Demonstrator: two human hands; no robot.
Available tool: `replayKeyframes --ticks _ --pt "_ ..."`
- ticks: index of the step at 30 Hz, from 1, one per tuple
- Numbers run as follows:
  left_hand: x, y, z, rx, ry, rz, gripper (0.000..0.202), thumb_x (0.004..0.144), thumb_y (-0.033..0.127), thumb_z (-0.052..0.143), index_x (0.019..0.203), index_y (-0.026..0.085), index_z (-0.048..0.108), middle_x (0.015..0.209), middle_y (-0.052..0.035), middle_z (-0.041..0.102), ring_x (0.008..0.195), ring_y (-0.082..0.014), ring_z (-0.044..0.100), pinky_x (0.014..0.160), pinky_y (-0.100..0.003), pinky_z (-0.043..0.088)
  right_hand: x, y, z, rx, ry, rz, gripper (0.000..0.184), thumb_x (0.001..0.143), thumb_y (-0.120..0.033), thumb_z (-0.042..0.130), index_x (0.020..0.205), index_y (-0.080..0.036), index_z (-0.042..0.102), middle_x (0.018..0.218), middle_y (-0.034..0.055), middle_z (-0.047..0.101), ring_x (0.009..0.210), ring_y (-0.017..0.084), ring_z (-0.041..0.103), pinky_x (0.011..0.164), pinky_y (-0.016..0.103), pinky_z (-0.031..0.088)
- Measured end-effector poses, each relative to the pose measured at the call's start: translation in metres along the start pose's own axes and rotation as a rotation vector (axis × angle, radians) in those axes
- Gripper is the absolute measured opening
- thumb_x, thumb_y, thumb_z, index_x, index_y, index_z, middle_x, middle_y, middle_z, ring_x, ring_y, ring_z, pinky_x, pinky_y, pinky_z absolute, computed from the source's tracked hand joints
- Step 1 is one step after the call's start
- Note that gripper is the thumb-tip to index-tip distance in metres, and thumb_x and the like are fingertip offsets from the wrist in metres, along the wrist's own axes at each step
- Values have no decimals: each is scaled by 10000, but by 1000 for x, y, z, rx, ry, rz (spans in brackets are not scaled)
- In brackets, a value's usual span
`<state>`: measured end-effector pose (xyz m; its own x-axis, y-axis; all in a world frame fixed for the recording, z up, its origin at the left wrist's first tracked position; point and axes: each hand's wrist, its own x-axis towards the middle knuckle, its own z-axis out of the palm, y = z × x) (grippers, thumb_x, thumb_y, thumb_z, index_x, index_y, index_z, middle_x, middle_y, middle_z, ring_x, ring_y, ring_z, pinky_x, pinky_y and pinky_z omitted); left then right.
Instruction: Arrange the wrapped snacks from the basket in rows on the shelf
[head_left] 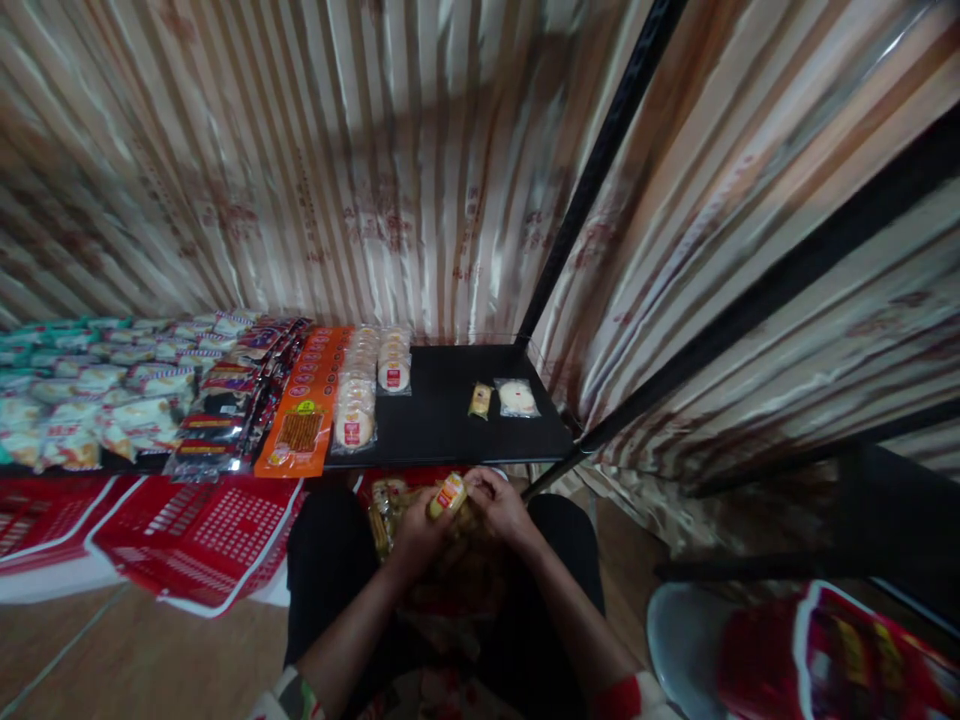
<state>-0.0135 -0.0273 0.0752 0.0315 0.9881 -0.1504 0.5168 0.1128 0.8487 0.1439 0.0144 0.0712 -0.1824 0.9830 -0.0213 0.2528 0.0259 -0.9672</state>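
Note:
My left hand (pixel 421 532) is closed around a small yellow snack packet (pixel 449 494) with a red and white label. Close beside the packet's right end is my right hand (pixel 501 508), its fingers curled together; what they grip, if anything, is hidden. Below both hands, between my knees, a red basket holds several wrapped snacks (pixel 381 515) that are dim and partly covered. On the black shelf (pixel 442 437) ahead lie a similar small yellow packet (pixel 480 400) and a clear-wrapped round white cracker (pixel 517 398).
Rows of round cracker packs (pixel 355 395), an orange snack bag (pixel 306 405), dark packets (pixel 217 415) and white-green packets (pixel 82 400) cover the shelf's left. Red baskets (pixel 206 525) stand beneath. Black posts (pixel 600 170) rise at right, before a striped curtain (pixel 420 200). A grey bin (pixel 679 640) stands lower right.

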Motion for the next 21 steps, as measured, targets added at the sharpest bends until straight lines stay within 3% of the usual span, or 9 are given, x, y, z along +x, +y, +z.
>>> replayKeyframes --ticks 4,8,15,21 --pt "1 0 3 -101 59 -25 259 737 265 492 980 175 502 945 -29 625 849 -138 575 780 -247 435 1 -4 4 26 40 0 233 724 -334 496 925 -220 522 818 10 605 757 137 585 693 265 481" --pt "1 3 4 -106 109 -29 290 714 226 505 999 177 477 981 -40 609 896 -144 565 814 -261 422 4 -3 9 149 112 38 381 683 -348 558 1032 -217 483 885 29 594 788 139 594 735 288 491" --pt "-4 11 1 33 146 -38 407 705 219 516 1107 161 487 1088 -70 558 1030 -177 503 927 -301 365 4 -5 21 364 222 162 421 641 -386 617 1005 -216 488 857 35 615 784 169 623 744 333 506" --pt "1 24 -4 13 192 -11 391 732 231 492 1116 155 500 1058 -77 571 1005 -177 515 911 -293 378 -2 -18 26 424 120 193 387 635 -406 639 934 -181 543 797 45 653 708 169 627 695 320 495"
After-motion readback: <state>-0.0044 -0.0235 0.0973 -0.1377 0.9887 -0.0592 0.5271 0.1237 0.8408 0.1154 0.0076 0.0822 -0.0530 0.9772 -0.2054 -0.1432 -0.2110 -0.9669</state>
